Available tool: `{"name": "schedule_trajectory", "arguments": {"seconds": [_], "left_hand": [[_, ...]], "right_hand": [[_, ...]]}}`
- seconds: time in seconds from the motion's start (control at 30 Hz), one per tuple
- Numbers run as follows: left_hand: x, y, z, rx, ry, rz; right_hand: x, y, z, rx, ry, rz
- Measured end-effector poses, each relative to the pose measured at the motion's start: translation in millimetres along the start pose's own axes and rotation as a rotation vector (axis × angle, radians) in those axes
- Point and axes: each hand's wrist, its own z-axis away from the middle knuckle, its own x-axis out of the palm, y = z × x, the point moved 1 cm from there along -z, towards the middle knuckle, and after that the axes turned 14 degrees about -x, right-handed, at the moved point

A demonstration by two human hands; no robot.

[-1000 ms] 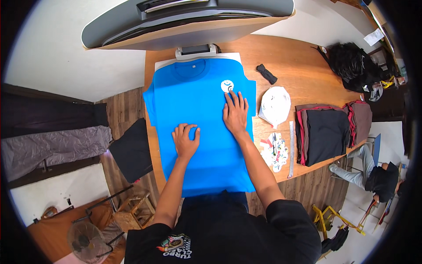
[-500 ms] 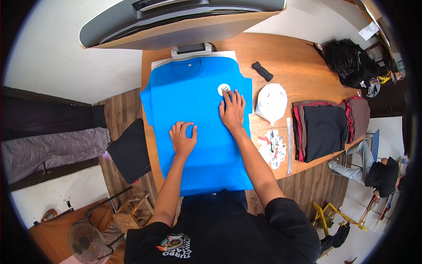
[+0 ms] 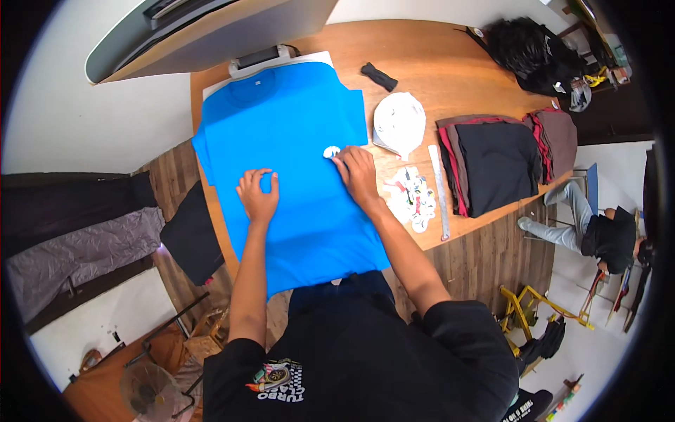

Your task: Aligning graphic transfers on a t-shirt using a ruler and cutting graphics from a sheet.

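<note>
A bright blue T-shirt lies spread flat, collar at the far end, on the white-edged bed of a heat press, whose upper plate is raised. A round white patch sits on the upper right of its chest. My right hand is at that patch, thumb and curled fingers closed at its right edge and hiding part of it. Resting on the middle left of the shirt, my left hand holds nothing, its thumb apart from the fingers.
Right of the shirt are a white plastic bundle, loose round cutouts, a steel ruler and a black rolled cloth. Folded dark garments and a black bag lie farther right. A seated person is beyond the table.
My right hand has gone from fingers laid over the patch to thumb and fingers closed at its edge. My left hand stays on the shirt. The whole view has shifted and turned.
</note>
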Motion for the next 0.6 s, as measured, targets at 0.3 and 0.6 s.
{"name": "schedule_trajectory", "arguments": {"seconds": [0.3,0.6], "left_hand": [[-2,10,29,-0.099,0.009,-0.018],[8,20,137,-0.082,-0.064,0.000]], "right_hand": [[-92,-24,190,0.912,0.226,-0.484],[-153,38,267,1.084,0.273,-0.275]]}}
